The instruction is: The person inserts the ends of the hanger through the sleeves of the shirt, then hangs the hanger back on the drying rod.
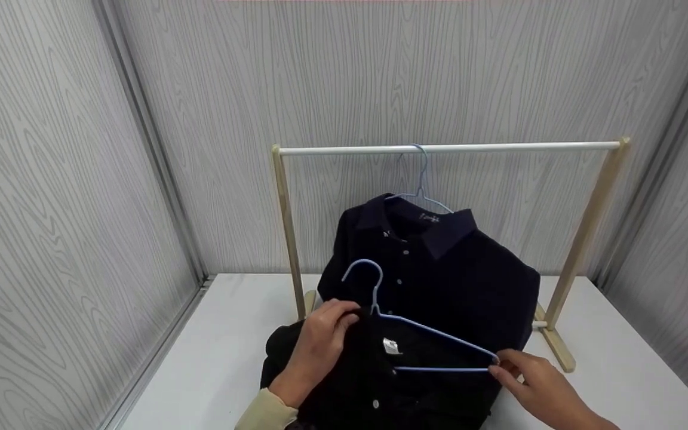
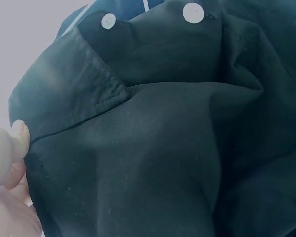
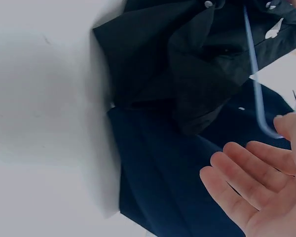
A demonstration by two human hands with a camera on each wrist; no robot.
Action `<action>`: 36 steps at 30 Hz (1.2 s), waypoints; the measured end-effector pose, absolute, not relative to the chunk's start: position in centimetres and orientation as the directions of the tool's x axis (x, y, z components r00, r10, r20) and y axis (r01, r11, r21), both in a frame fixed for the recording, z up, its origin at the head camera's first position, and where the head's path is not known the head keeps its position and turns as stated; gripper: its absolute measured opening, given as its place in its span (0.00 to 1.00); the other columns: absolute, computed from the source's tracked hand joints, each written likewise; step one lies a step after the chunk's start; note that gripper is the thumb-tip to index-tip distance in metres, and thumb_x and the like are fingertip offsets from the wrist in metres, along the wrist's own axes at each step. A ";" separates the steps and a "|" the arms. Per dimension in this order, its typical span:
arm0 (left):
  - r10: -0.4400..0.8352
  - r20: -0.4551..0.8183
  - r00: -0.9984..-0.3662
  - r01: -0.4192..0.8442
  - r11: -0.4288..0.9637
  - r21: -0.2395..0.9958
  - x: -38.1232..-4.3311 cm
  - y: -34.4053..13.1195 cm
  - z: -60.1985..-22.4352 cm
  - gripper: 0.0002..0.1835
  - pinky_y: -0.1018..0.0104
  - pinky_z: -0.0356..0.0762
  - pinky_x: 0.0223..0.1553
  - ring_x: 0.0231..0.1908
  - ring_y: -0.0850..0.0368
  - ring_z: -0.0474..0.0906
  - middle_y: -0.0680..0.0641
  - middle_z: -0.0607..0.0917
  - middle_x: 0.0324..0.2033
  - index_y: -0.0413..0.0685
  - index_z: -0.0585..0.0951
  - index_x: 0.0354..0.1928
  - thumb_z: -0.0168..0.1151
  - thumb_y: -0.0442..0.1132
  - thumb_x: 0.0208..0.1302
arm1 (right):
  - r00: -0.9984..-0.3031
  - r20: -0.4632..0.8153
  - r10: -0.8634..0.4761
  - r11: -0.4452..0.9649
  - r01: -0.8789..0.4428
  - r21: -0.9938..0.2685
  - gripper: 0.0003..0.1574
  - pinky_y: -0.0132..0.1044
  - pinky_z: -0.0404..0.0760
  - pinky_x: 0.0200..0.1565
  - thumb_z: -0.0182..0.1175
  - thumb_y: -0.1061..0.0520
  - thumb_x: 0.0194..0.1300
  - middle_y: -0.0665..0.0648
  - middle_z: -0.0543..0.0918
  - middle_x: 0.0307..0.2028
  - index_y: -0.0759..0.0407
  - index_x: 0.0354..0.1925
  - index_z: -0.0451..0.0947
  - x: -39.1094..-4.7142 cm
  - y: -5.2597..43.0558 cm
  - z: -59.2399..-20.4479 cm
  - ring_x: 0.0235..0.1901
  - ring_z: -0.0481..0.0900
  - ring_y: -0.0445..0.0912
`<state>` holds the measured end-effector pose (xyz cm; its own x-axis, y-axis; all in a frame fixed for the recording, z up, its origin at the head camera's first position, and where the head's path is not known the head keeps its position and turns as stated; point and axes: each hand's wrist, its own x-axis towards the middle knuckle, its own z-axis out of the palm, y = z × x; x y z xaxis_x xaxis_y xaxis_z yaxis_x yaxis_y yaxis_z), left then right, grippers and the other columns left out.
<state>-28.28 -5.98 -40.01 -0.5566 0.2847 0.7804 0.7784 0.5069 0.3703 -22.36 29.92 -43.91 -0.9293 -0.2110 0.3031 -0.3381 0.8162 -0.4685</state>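
Observation:
My left hand [image 1: 320, 340] pinches the collar and shoulder edge of a black shirt [image 1: 344, 382] with white buttons. In the left wrist view, the thumb [image 2: 20, 138] presses on the fabric beside the collar. A light blue hanger [image 1: 445, 369] lies partly inside the shirt's neck, its hook standing up beside my left fingertips and its left part hidden by the cloth. With thumb and fingers, my right hand [image 1: 535, 379] pinches the hanger's exposed right end. Its other fingers are spread in the right wrist view, where the hanger's bent corner [image 3: 266, 129] meets the thumb.
Behind, a navy shirt [image 1: 481, 275] hangs on another blue hanger [image 1: 421, 179] from the white rail [image 1: 523, 146] of a rack with wooden posts [image 1: 592, 221]. The rack stands on a white table [image 1: 200, 358], between grey wood-grain walls [image 1: 212, 89].

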 end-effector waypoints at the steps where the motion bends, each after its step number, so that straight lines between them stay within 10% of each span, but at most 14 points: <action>1: 0.283 0.784 -0.552 0.781 0.505 0.368 -28.3 -6.0 -40.0 0.07 0.74 0.75 0.39 0.37 0.67 0.76 0.57 0.80 0.34 0.50 0.79 0.40 0.54 0.38 0.62 | -0.933 0.284 -0.223 0.806 -0.340 -0.485 0.13 0.28 0.73 0.27 0.52 0.41 0.62 0.41 0.79 0.26 0.47 0.34 0.74 -22.4 29.9 -44.1 0.26 0.73 0.30; 18: 0.259 0.800 -0.542 0.797 0.462 0.390 -27.9 -6.1 -39.2 0.06 0.75 0.74 0.39 0.37 0.69 0.75 0.57 0.80 0.34 0.51 0.79 0.39 0.55 0.37 0.62 | -0.876 0.287 -0.389 0.803 -0.474 -0.361 0.24 0.37 0.75 0.40 0.61 0.49 0.55 0.48 0.78 0.44 0.50 0.50 0.73 -23.0 27.0 -46.9 0.42 0.76 0.41; 24: 0.263 0.797 -0.544 0.799 0.453 0.396 -27.9 -6.5 -39.4 0.06 0.74 0.75 0.39 0.37 0.67 0.76 0.56 0.81 0.34 0.50 0.79 0.39 0.54 0.37 0.62 | -0.807 0.452 -0.380 0.734 -0.561 -0.382 0.14 0.31 0.72 0.30 0.64 0.64 0.49 0.42 0.76 0.28 0.50 0.33 0.73 -23.4 27.3 -47.1 0.29 0.72 0.34; 36: 0.252 0.793 -0.555 0.795 0.441 0.416 -28.1 -7.4 -40.1 0.07 0.72 0.76 0.39 0.37 0.65 0.76 0.54 0.80 0.34 0.48 0.79 0.39 0.54 0.37 0.62 | -0.878 0.442 -0.185 0.696 -0.434 -0.572 0.10 0.28 0.69 0.20 0.63 0.60 0.53 0.42 0.72 0.18 0.50 0.27 0.71 -23.4 28.9 -44.3 0.18 0.66 0.32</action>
<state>-28.05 -7.37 -40.13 -0.5548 0.2520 0.7929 0.7951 0.4413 0.4161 -23.44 28.95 -44.29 -0.8779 -0.1847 0.4418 -0.4341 0.6963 -0.5716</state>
